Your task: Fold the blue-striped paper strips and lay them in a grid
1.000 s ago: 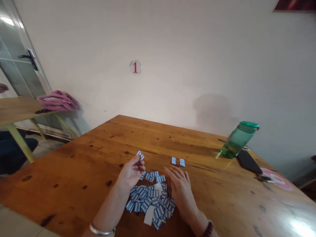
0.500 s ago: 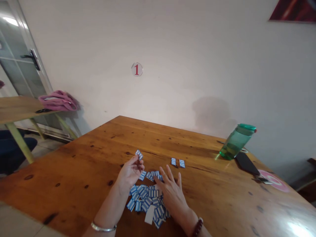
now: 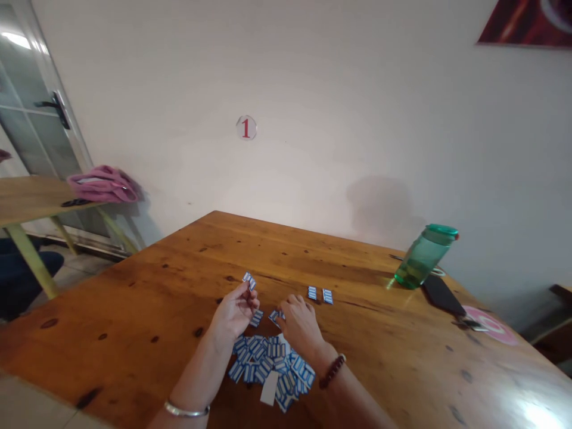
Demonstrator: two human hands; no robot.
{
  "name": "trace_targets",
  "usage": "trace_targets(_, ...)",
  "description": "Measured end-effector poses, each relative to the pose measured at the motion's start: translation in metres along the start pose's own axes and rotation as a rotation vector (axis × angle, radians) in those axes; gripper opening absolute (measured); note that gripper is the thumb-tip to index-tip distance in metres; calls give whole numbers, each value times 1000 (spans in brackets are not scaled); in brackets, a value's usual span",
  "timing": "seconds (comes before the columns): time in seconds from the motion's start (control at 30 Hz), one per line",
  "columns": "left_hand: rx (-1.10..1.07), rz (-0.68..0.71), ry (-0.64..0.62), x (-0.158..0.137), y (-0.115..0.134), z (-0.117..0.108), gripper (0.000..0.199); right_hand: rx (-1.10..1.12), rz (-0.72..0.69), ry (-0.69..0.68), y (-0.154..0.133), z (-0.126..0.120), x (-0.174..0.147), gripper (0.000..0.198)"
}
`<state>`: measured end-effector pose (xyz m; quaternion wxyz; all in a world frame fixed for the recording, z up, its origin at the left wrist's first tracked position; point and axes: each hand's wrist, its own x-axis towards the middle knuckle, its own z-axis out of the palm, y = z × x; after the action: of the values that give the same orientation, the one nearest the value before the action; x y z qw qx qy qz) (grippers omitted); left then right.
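Note:
My left hand (image 3: 236, 313) pinches a small stack of blue-and-white printed cards (image 3: 249, 280) upright between thumb and fingers. My right hand (image 3: 300, 322) is closed, its fingers bent down over a small blue-and-white card (image 3: 274, 317) at the top of the pile; the fingertips are partly hidden. Between the hands lies another card (image 3: 256, 318). Below them spreads a loose pile of similar cards (image 3: 261, 357), with a plain white card (image 3: 269, 388) at its near side. Two small groups of cards, a left one (image 3: 311, 293) and a right one (image 3: 328, 296), lie beyond my right hand.
On the right of the wooden table (image 3: 179, 286) stand a tilted-looking green bottle (image 3: 425, 256), a black phone-like slab (image 3: 442, 295), a pink round mat (image 3: 494, 326) and keys or a metal tool (image 3: 469, 323). A pink cloth bundle (image 3: 103, 185) rests on another table.
My right hand has gone from spread fingers to bent, closed ones and drawn up from the pile's right side, leaving fewer cards beside it. My left hand keeps its cards.

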<state>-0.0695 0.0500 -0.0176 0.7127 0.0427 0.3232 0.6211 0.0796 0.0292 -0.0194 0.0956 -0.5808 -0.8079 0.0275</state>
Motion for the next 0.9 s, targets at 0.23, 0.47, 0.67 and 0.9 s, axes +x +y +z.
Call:
trace_targets(0.23, 34, -11, -10, 3, -2, -3, 25, -60, 1, -92, -10, 3, 21, 23)
trace_targets(0.47, 62, -26, -1, 5, -6, -3, 24, -50, -40, -107, -14, 7, 19, 24)
trace_targets(0.67, 62, -23, 22, 2, -7, -1, 21, -19, 51, -62, -10, 5, 16, 24)
trace_targets(0.9, 64, -16, 28, 2, -7, -1, 21, 44, 107, -73, -7, 3, 19, 19)
